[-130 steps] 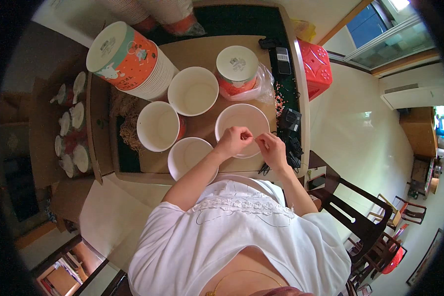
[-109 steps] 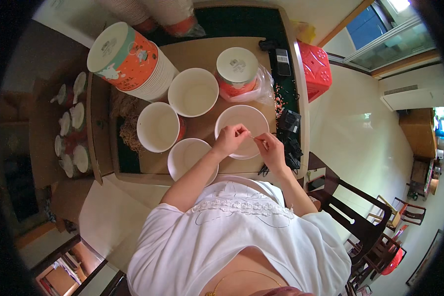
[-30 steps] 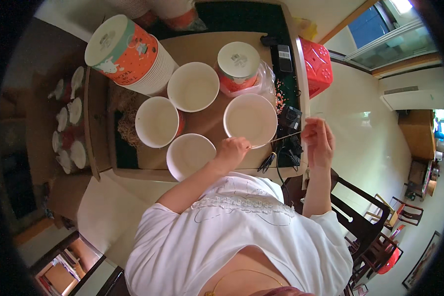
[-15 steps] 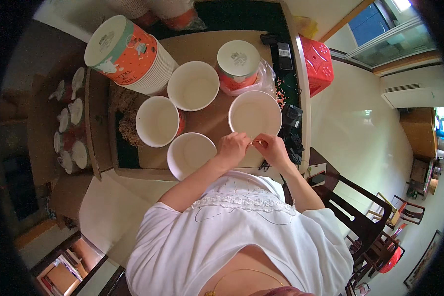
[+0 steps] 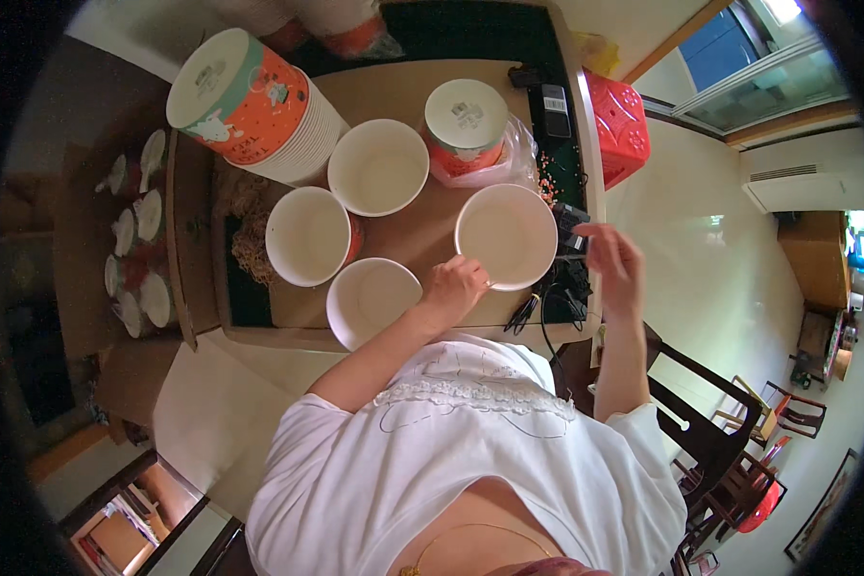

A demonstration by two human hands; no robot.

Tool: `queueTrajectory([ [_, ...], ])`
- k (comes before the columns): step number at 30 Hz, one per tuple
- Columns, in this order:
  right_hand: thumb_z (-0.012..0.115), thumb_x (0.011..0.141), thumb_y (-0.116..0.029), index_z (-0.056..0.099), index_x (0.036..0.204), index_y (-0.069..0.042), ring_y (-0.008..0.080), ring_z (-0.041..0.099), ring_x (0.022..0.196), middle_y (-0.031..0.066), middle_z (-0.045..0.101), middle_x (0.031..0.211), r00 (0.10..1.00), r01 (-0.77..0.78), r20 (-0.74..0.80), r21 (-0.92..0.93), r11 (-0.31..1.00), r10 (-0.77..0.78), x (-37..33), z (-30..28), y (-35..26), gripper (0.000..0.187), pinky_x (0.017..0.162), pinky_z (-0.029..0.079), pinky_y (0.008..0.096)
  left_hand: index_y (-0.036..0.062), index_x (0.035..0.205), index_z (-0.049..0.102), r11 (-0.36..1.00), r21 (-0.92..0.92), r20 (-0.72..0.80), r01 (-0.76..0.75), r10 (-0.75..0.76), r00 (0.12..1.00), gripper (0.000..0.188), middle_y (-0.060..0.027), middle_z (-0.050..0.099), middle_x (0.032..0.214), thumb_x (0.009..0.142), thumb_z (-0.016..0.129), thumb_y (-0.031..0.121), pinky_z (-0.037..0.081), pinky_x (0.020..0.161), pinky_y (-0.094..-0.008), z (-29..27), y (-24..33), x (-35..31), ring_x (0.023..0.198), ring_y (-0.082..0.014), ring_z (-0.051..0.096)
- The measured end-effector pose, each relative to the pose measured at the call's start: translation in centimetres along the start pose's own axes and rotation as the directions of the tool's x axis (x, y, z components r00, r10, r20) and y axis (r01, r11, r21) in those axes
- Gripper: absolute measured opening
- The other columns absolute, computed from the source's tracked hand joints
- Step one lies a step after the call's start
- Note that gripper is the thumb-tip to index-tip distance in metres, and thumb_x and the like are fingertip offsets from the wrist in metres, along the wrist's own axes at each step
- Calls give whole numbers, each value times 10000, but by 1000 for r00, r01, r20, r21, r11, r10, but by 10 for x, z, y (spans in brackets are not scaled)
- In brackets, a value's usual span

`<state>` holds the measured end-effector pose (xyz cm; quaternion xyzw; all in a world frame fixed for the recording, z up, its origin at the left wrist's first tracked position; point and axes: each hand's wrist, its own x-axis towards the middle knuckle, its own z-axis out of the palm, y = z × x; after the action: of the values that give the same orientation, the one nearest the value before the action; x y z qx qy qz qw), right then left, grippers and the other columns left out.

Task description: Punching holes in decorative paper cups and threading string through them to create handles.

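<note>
My left hand (image 5: 456, 290) is closed in a pinch at the near left rim of a white paper tub (image 5: 504, 237). A tiny, thin tan piece pokes out from its fingertips; its kind is too small to tell. My right hand (image 5: 615, 267) is raised to the right of that tub, over the table's right edge. Its index finger points left toward the black devices (image 5: 571, 223), and I see nothing held in it. Three more open white tubs (image 5: 377, 168), (image 5: 307, 237), (image 5: 372, 302) stand to the left, their visible insides bare.
A tall stack of orange patterned tubs (image 5: 259, 110) leans at the back left. Another upturned tub (image 5: 466, 117) sits in a plastic bag. Brown stringy fibre (image 5: 252, 252) lies left, small orange bits (image 5: 547, 182) right. Beyond are a red stool (image 5: 616, 130) and dark chair (image 5: 706, 394).
My hands have parted: the right one has moved up and right, away from the left. The tub in front of them has shifted slightly right and nearer. My left hand has stayed almost in place.
</note>
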<state>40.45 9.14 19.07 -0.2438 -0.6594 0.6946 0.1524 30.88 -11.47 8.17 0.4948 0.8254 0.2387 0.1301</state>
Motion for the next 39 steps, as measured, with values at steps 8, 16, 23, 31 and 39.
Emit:
queueTrajectory([
  [8, 413, 968, -166, 586, 958, 30, 47, 376, 549, -25, 457, 633, 990, 137, -14, -37, 990, -137, -12, -13, -52, 262, 502, 283, 198, 129, 813, 657, 998, -65, -47, -9, 6, 999, 111, -13, 587, 811, 736, 675, 206, 511, 670, -341, -4, 8, 2, 812, -202, 584],
  [16, 440, 960, -165, 577, 904, 26, 48, 354, 535, -11, 465, 653, 975, 214, -83, 135, 968, -204, -14, -27, -52, 241, 482, 251, 194, 123, 775, 667, 995, -100, -118, -7, -4, 993, 72, 0, 590, 797, 734, 675, 182, 506, 666, -333, 0, 2, -3, 783, -196, 578],
  [23, 465, 946, -158, 584, 934, 14, 88, 425, 646, 19, 513, 764, 908, 318, -355, 238, 918, -222, 3, -50, -56, 210, 585, 337, 232, 101, 824, 665, 987, -151, -100, -59, 44, 994, 100, -20, 591, 841, 728, 675, 124, 492, 717, -331, 0, -7, -8, 820, -218, 562],
  [31, 463, 938, -156, 569, 963, 10, 97, 382, 626, 6, 452, 713, 948, 289, -252, 437, 852, -192, 6, -72, -51, 198, 578, 329, 238, 77, 829, 638, 986, -144, -120, -85, 68, 990, 121, -37, 575, 863, 712, 671, 78, 478, 751, -333, 9, -18, -6, 842, -232, 536],
  [39, 414, 971, -186, 560, 979, 13, 36, 254, 541, -61, 281, 619, 987, 162, -78, 348, 924, -144, 2, -58, -49, 247, 495, 218, 196, 106, 861, 651, 989, -144, -45, -19, 13, 999, 180, -40, 563, 853, 710, 705, 188, 484, 769, -362, 1, -10, -10, 872, -223, 549],
])
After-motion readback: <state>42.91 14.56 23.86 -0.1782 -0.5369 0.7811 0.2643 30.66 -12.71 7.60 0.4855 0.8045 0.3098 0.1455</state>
